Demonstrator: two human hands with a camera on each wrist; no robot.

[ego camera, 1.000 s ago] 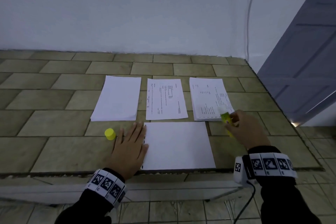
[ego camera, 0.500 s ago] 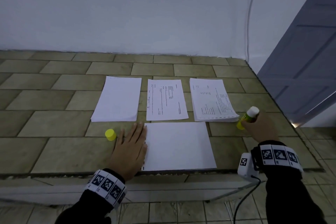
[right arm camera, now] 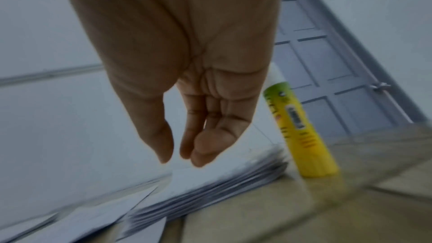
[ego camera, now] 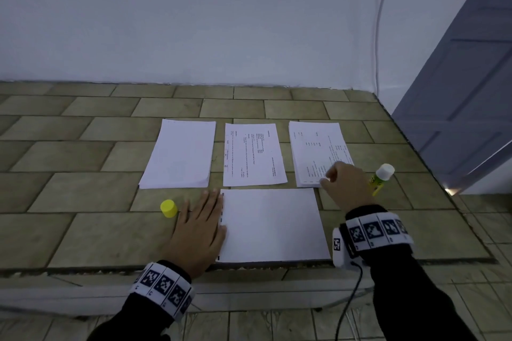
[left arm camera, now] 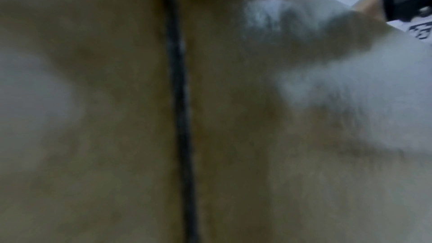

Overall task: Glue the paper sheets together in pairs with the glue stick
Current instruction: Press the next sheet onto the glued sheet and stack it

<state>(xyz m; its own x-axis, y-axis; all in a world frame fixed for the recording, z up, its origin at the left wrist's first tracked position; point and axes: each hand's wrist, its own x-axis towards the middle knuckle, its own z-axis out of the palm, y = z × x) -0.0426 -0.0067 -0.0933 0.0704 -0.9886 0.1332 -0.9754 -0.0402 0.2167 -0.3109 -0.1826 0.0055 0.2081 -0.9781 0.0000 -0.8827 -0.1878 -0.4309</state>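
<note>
A blank sheet (ego camera: 273, 225) lies near the front edge of the table. My left hand (ego camera: 206, 213) rests flat on the tabletop with its thumb side on that sheet's left edge. Behind it lie a blank stack (ego camera: 177, 152), a printed sheet (ego camera: 253, 153) and a printed stack (ego camera: 315, 147). My right hand (ego camera: 325, 178) hovers at the printed stack's near right corner, and in the right wrist view its fingers (right arm camera: 198, 156) hang loosely over the stack (right arm camera: 210, 189), holding nothing. The uncapped glue stick (ego camera: 381, 178) (right arm camera: 301, 132) stands upright just right of that hand. Its yellow cap (ego camera: 169, 208) sits left of my left hand.
The tiled tabletop (ego camera: 83, 230) ends against a white wall (ego camera: 221, 22) at the back. Its right edge runs beside a grey door (ego camera: 471, 91). A cable (ego camera: 352, 293) hangs from my right wrist over the front edge. The left wrist view is blurred and shows only tabletop and paper.
My right hand carried the glue stick right, stood it on the table beside the printed stack and let go. It then moved left to the stack's near corner. The left hand stayed put.
</note>
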